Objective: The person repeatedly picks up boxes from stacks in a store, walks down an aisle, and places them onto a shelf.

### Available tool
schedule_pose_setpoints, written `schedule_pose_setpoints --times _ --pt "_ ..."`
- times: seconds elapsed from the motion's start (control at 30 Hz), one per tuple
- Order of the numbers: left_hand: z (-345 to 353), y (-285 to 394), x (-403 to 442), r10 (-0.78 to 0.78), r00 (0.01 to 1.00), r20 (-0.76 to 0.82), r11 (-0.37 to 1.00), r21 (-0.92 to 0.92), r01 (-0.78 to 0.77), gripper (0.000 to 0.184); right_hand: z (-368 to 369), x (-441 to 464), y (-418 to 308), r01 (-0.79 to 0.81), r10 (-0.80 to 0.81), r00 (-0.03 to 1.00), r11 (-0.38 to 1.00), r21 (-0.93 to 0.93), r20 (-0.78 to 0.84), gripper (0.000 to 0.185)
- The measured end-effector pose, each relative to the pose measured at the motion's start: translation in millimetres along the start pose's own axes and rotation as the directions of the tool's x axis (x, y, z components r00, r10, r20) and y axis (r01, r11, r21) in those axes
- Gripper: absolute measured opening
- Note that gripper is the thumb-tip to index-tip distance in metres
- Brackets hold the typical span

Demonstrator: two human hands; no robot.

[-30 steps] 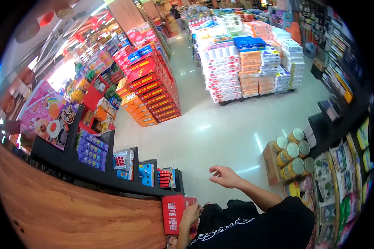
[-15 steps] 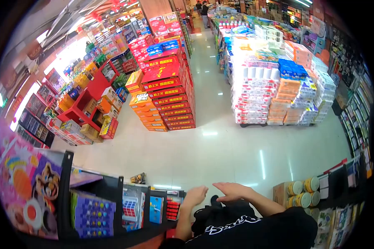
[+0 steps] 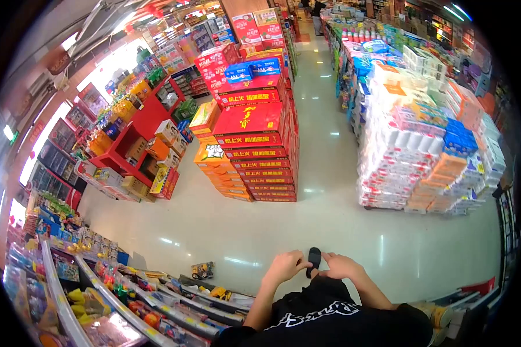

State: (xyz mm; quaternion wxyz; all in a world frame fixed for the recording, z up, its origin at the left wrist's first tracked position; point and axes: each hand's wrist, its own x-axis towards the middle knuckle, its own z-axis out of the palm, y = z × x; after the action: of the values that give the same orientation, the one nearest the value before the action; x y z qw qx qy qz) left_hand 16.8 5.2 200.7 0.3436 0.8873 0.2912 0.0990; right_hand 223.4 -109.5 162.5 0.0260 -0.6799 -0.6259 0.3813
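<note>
Both hands lower centre of frame, in front of the wearer's torso, fingertips pointing toward each other, a small gap between. Left hand (image 3: 288, 267): fingers loosely curled, grip narrow, can't tell if something small is inside. Right hand (image 3: 340, 266): fingers extended toward the left one, grip fairly wide. Nearest thing is a dark shoe (image 3: 314, 254), lower centre, seen in the gap between the hands, further down on the pale glossy floor (image 3: 330, 228); its lower end is partly covered by the hands and dark clothing. Black shirt (image 3: 359, 327) with white lettering along bottom edge. Shelf racks (image 3: 182, 306) fill the lower left, with small colourful packaged goods, details blurred; yellow-and-dark package (image 3: 202, 270) near them, left of the hands. Centre, above the hands: tall stack of red cartons (image 3: 255, 124), orange cartons (image 3: 220, 173) up against its left side, blue packs (image 3: 252, 69) on top. Right of that, across an aisle, big pile of plastic-wrapped packs (image 3: 396, 156), mostly white, some orange and blue. Red shelf unit (image 3: 142, 130) upper left, bottles along its top, boxes beside it. Another person (image 3: 317, 17) at far end of the aisle, top centre, too small for detail.
</note>
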Motion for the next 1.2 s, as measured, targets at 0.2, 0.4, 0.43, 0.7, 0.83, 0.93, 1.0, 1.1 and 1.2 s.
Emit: schedule_pose_setpoints --times 0.2,0.4,0.43,0.7,0.83,0.93,1.0,1.1,1.2 --pt "-64.4 -62.1 97.1 -0.167 0.986 -0.005 0.986 0.008 0.167 0.026 -130.2 135.9 0.6 0.088 -0.099 0.992 0.987 -0.131 -0.078 0.077" --pt "-111.0 -123.2 184.7 -0.209 0.967 -0.143 0.977 -0.060 0.202 0.014 -234.0 239.9 -24.8 0.328 -0.334 0.933 0.943 -0.061 -0.134 0.076" --pt "-114.4 -137.1 198.6 -0.216 0.965 -0.147 0.975 -0.077 0.206 0.014 -242.9 258.8 -22.7 0.397 -0.392 0.901 0.918 -0.012 -0.189 0.076" --pt "-186.3 -267.3 345.9 -0.299 0.949 -0.098 0.949 -0.139 0.284 0.030 -357.2 409.3 -29.2 0.410 -0.289 0.862 0.881 0.236 -0.416 0.069" --pt "-251.7 -326.7 442.4 -0.200 0.956 -0.215 0.979 0.001 0.205 0.043 -422.4 480.2 -40.8 0.405 -0.201 0.829 0.859 0.312 -0.521 0.068" --pt "-320.9 -337.5 515.9 -0.255 0.934 -0.250 0.965 -0.001 0.264 0.049 -458.6 533.0 -40.1 0.464 -0.183 0.741 0.835 0.296 -0.646 0.069" --pt "-360.4 -341.5 560.5 -0.252 0.910 -0.329 0.968 -0.089 0.236 0.050 -482.7 557.3 -43.3 0.440 -0.140 0.762 0.828 0.347 -0.632 0.069" --pt "-407.5 -360.8 627.3 -0.282 0.848 -0.449 0.929 -0.348 0.125 0.032 -515.4 595.9 -47.4 0.481 -0.132 0.779 0.754 0.448 -0.613 0.071" --pt "-432.6 -405.9 694.5 -0.178 0.750 -0.636 0.918 -0.382 -0.106 0.030 -547.6 648.5 -36.4 0.530 -0.150 0.785 0.666 0.526 -0.601 0.076"
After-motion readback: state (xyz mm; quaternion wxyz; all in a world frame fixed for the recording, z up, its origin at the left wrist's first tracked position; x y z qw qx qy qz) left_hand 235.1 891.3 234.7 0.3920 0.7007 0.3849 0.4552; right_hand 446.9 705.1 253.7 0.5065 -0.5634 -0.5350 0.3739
